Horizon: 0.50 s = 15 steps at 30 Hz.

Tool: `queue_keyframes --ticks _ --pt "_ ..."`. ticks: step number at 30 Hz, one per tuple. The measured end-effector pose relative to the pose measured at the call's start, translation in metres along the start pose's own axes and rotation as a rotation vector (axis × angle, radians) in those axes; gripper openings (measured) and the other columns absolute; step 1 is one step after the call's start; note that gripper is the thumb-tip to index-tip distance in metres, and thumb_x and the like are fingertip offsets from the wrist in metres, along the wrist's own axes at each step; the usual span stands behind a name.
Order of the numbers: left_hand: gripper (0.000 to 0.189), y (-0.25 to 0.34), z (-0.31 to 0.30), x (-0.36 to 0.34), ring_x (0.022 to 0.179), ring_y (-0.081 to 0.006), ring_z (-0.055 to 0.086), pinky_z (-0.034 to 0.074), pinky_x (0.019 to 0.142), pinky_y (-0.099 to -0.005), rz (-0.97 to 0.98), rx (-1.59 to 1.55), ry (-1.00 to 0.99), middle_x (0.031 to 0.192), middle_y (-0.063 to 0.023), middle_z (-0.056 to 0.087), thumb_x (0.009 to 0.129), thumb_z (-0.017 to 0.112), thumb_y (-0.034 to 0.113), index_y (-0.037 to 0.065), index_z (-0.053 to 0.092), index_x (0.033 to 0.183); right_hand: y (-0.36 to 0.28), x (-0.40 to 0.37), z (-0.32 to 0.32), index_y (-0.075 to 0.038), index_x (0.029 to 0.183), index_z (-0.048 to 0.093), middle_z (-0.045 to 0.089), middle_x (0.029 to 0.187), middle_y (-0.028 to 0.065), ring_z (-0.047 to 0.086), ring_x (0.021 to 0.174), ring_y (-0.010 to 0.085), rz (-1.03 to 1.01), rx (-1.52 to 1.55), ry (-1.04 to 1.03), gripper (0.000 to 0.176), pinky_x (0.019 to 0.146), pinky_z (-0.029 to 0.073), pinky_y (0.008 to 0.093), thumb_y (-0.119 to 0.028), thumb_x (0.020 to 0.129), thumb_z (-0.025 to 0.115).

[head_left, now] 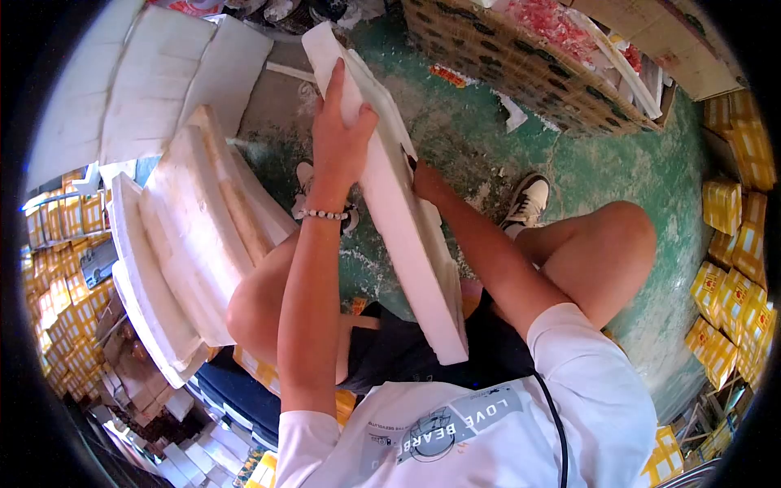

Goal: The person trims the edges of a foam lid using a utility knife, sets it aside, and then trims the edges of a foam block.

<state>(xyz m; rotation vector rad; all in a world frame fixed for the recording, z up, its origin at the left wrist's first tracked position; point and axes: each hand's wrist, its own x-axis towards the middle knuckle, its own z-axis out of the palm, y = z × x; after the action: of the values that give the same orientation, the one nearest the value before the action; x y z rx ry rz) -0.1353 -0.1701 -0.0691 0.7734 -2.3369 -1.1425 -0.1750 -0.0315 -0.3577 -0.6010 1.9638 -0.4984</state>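
A long white foam slab (399, 236) stands on edge between my knees, slanting from the upper left down to my lap. My left hand (340, 134) grips its upper part, index finger stretched along the edge and thumb on the near face; the other fingers are partly hidden. Against the slab's right side, my right hand (429, 182) is closed around a small dark tool (411, 161) that looks like a knife. Its blade does not show clearly. A rough, stepped foam edge (378, 89) runs along that side.
More foam slabs (191, 220) lean beside my left knee. Large white foam blocks (146, 81) stand at upper left. A brown carton (521, 65) with red and white scraps is ahead. Foam bits (512, 114) litter the green floor. Yellow-taped boxes (736, 309) are stacked at right.
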Motion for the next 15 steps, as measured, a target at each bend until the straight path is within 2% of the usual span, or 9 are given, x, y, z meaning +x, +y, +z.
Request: queue_keyframes --ticks 2,5,7,10,12,14,15 --pt "0.074 -0.003 -0.002 -0.002 0.119 -0.0408 0.062 0.048 0.105 -0.0436 0.012 0.019 0.007 0.140 -0.0303 0.053 0.091 0.062 0.018 0.018 0.038 0.161 -0.004 -0.001 -0.001 0.008 0.151 0.034 0.065 0.118 0.0367 0.070 0.100 0.0454 -0.183 -0.079 0.028 0.069 0.080 0.056 0.0569 -0.008 0.094 0.068" --pt "0.074 -0.003 -0.004 -0.002 0.119 -0.0404 0.063 0.048 0.105 -0.0435 0.009 -0.052 0.002 0.139 -0.0299 0.054 0.091 0.061 0.018 0.018 0.038 0.161 -0.010 -0.002 -0.007 0.007 0.152 0.031 0.063 0.120 0.0378 0.070 0.102 0.0452 -0.085 0.004 0.024 0.069 0.080 0.056 0.0564 -0.008 0.095 0.066" --pt "0.070 0.005 -0.007 -0.003 0.131 -0.0224 0.055 0.041 0.112 -0.0333 0.000 0.040 -0.033 0.150 -0.0177 0.053 0.095 0.057 0.006 0.004 0.035 0.161 0.012 0.032 0.012 0.007 0.152 0.031 0.063 0.122 0.0374 0.070 0.103 0.0449 -0.045 -0.018 0.025 0.068 0.080 0.056 0.0562 -0.008 0.095 0.066" --pt "0.070 0.014 -0.005 0.001 0.129 -0.0234 0.057 0.042 0.110 -0.0344 -0.085 -0.065 -0.094 0.147 -0.0188 0.056 0.095 0.058 0.008 0.003 0.035 0.161 0.015 0.033 0.016 0.008 0.153 0.031 0.063 0.123 0.0370 0.069 0.106 0.0448 0.002 -0.028 0.019 0.067 0.081 0.056 0.0565 -0.007 0.096 0.063" --pt "0.070 0.015 -0.003 0.000 0.128 -0.0244 0.057 0.043 0.110 -0.0350 -0.049 -0.012 -0.062 0.146 -0.0194 0.056 0.094 0.057 0.008 0.004 0.035 0.161 0.002 0.011 0.004 0.008 0.153 0.031 0.063 0.123 0.0370 0.069 0.107 0.0450 0.007 -0.016 0.011 0.066 0.082 0.056 0.0570 -0.007 0.097 0.062" --pt "0.070 0.011 -0.002 -0.002 0.127 -0.0253 0.058 0.043 0.109 -0.0355 -0.018 0.042 -0.038 0.146 -0.0200 0.057 0.094 0.057 0.008 0.004 0.035 0.161 -0.014 -0.020 -0.009 0.012 0.142 0.038 0.063 0.125 0.0376 0.064 0.116 0.0487 -0.043 0.083 0.036 0.073 0.095 0.054 0.0586 -0.007 0.083 0.076" --pt "0.074 0.008 -0.002 -0.001 0.126 -0.0326 0.059 0.045 0.109 -0.0399 -0.007 0.021 -0.020 0.142 -0.0249 0.056 0.092 0.061 0.012 0.010 0.036 0.161 -0.014 -0.021 -0.008 0.012 0.142 0.038 0.063 0.125 0.0376 0.064 0.116 0.0487 -0.040 0.085 0.037 0.073 0.095 0.054 0.0586 -0.007 0.083 0.076"
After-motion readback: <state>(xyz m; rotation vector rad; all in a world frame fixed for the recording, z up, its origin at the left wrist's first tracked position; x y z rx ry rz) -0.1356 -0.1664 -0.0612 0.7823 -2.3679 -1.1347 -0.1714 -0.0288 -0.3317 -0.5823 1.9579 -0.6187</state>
